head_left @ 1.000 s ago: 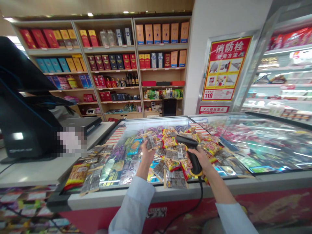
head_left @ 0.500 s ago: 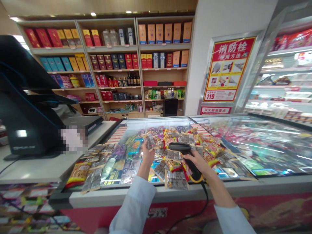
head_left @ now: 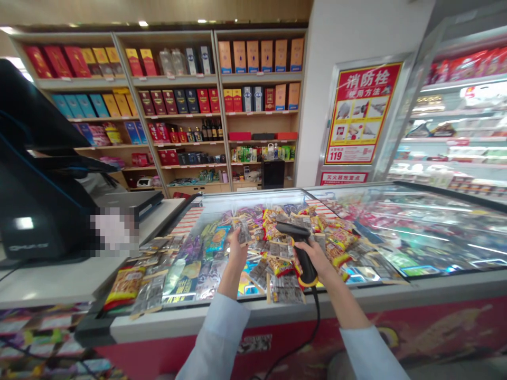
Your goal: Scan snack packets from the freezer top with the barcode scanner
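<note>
My left hand (head_left: 236, 252) is closed on a small snack packet (head_left: 242, 230), held up above the heap of snack packets (head_left: 277, 248) on the glass freezer lid (head_left: 415, 232). My right hand (head_left: 317, 259) grips the handle of a black barcode scanner (head_left: 298, 244) with a yellow ring at its base. The scanner's head points left toward the held packet, a short gap away. Its black cable (head_left: 312, 327) hangs down over the freezer's front edge. Both sleeves are light blue.
A black checkout terminal (head_left: 35, 179) stands on the white counter (head_left: 59, 274) at left. More packets (head_left: 138, 285) lie by the counter's edge. Shelves of boxed goods (head_left: 178, 100) fill the back wall. A red poster (head_left: 356, 113) and an open chiller (head_left: 455, 121) stand at right.
The scanner dipped flat half a second ago and is raised again now, its head aimed at the packet. My left hand keeps the packet in much the same place.
</note>
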A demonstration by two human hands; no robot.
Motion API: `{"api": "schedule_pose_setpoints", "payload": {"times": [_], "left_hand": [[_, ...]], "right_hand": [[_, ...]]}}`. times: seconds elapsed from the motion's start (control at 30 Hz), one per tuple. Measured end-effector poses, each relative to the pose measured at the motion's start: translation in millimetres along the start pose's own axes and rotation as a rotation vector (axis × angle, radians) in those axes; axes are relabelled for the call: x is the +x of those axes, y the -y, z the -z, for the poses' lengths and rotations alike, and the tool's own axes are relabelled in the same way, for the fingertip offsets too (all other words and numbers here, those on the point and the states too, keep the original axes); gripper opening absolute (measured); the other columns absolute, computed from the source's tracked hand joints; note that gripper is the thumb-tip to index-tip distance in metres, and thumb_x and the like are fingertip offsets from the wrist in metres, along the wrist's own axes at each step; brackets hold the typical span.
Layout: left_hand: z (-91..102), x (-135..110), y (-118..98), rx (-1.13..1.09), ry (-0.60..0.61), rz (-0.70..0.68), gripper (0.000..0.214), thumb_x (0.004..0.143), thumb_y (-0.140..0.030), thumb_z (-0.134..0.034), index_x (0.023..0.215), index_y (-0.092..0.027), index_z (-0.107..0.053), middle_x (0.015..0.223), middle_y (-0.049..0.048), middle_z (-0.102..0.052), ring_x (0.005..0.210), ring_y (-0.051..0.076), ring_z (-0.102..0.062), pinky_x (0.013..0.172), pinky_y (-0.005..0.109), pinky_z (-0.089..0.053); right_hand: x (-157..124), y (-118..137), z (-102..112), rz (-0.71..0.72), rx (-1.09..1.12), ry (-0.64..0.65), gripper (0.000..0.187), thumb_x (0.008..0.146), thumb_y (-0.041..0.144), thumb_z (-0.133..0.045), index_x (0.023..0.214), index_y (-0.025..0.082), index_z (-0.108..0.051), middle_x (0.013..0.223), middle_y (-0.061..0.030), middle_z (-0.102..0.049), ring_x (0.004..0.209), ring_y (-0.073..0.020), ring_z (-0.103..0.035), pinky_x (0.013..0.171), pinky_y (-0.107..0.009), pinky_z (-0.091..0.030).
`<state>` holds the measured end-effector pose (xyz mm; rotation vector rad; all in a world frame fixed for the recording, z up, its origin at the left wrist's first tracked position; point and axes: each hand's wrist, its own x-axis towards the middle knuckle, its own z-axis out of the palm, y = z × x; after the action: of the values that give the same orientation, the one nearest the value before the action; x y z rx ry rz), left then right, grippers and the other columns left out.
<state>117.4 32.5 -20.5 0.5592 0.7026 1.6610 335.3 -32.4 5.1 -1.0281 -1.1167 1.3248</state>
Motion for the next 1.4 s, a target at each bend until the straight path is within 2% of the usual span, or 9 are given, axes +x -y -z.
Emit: {"api": "schedule_pose_setpoints", "payload": {"times": [0.17, 0.33, 0.5, 0.63, 0.77, 0.87, 0.97, 1.2, 1.4], "left_hand": [[27.4, -33, -34, 0.132, -0.023, 0.133, 0.022, 0.078, -0.027, -0.059, 0.093, -0.013, -0.065, 0.089, 0.0097, -0.072, 0.073, 0.019, -0.069, 0.062, 0.03, -0.057], [71.3, -58, -73, 0.248, -0.087, 0.081, 0.03, 0.066, -0.009, -0.065, 0.094, -0.016, -0.064, 0.094, 0.008, -0.072, 0.078, 0.02, -0.07, 0.065, 0.03, -0.059], [118.6, -67, -100, 0.374, -0.135, 0.041, 0.042, 0.065, -0.007, -0.069, 0.104, -0.021, -0.06, 0.093, 0.0057, -0.071, 0.076, 0.02, -0.07, 0.065, 0.032, -0.058], [152.1, -63, -124, 0.558, -0.319, -0.141, 0.057, 0.065, -0.009, -0.072, 0.118, -0.024, -0.056, 0.104, 0.0072, -0.068, 0.085, 0.022, -0.068, 0.071, 0.035, -0.057], [175.5, -64, -142, 1.113, -0.569, -0.482, 0.058, 0.069, -0.015, -0.07, 0.125, -0.021, -0.057, 0.121, 0.0146, -0.062, 0.114, 0.031, -0.058, 0.094, 0.045, -0.048], [187.4, -72, -140, 1.567, -0.711, -0.711, 0.046, 0.078, -0.022, -0.06, 0.124, -0.017, -0.06, 0.132, 0.02, -0.054, 0.127, 0.037, -0.045, 0.105, 0.057, -0.034], [196.6, -76, -128, 1.77, -0.746, -0.786, 0.041, 0.083, -0.023, -0.053, 0.123, -0.019, -0.063, 0.135, 0.0193, -0.053, 0.126, 0.038, -0.044, 0.104, 0.06, -0.031], [208.7, -75, -120, 1.83, -0.687, -0.785, 0.043, 0.089, -0.026, -0.044, 0.126, -0.017, -0.061, 0.132, 0.0197, -0.055, 0.119, 0.037, -0.049, 0.099, 0.055, -0.037], [207.5, -77, -118, 1.834, -0.686, -0.811, 0.044, 0.087, -0.027, -0.045, 0.128, -0.018, -0.059, 0.136, 0.018, -0.053, 0.125, 0.036, -0.045, 0.102, 0.054, -0.036]], "right_hand": [[0, -10, -26, 0.003, 0.111, 0.01, 0.023, 0.064, 0.037, -0.068, 0.07, 0.017, -0.058, 0.054, 0.0015, -0.059, 0.037, -0.0106, -0.05, 0.034, -0.022, -0.039], [2, -27, -70, -0.04, 0.177, 0.056, 0.024, 0.065, 0.037, -0.068, 0.074, 0.016, -0.06, 0.052, 0.0019, -0.058, 0.037, -0.0106, -0.049, 0.034, -0.022, -0.039], [1, -48, -127, -0.052, 0.227, 0.073, 0.022, 0.066, 0.037, -0.068, 0.068, 0.017, -0.058, 0.053, 0.0004, -0.06, 0.036, -0.0115, -0.05, 0.033, -0.023, -0.04], [1, -64, -169, -0.093, 0.29, 0.152, 0.022, 0.064, 0.038, -0.068, 0.067, 0.017, -0.059, 0.052, 0.0006, -0.059, 0.037, -0.0114, -0.051, 0.033, -0.022, -0.04], [4, -81, -197, -0.151, 0.352, 0.182, 0.022, 0.062, 0.037, -0.068, 0.069, 0.017, -0.059, 0.052, 0.0013, -0.059, 0.037, -0.0111, -0.05, 0.034, -0.022, -0.04], [5, -97, -205, -0.19, 0.39, 0.188, 0.024, 0.062, 0.038, -0.067, 0.069, 0.018, -0.059, 0.051, 0.0018, -0.058, 0.037, -0.0111, -0.049, 0.034, -0.022, -0.04], [5, -110, -207, -0.226, 0.409, 0.206, 0.024, 0.062, 0.039, -0.067, 0.068, 0.017, -0.059, 0.051, 0.0016, -0.058, 0.036, -0.0104, -0.048, 0.034, -0.022, -0.039], [0, -112, -207, -0.254, 0.383, 0.206, 0.024, 0.063, 0.039, -0.067, 0.065, 0.016, -0.059, 0.049, 0.0008, -0.057, 0.036, -0.0107, -0.049, 0.035, -0.022, -0.039], [-2, -109, -209, -0.251, 0.428, 0.198, 0.026, 0.06, 0.037, -0.069, 0.071, 0.015, -0.061, 0.052, 0.0016, -0.058, 0.037, -0.0105, -0.05, 0.034, -0.022, -0.04]]}}
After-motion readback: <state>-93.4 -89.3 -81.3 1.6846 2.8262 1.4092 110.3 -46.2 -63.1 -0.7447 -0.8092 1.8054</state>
